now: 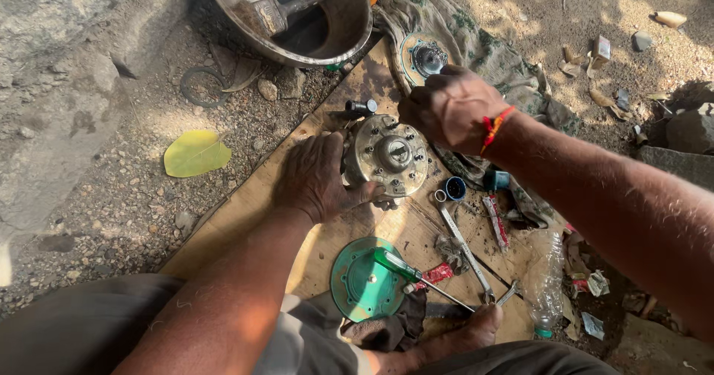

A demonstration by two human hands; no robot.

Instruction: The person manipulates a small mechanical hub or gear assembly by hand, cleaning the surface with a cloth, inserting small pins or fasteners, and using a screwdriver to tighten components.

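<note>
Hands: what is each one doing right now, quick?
Left hand: closed on the side of the round metal hub.
Right hand: closed in a fist above the hub, gripping a tool that is mostly hidden.

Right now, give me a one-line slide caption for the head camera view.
Left hand steadies a round metal hub on a wooden board while the right hand works its rim.
</note>
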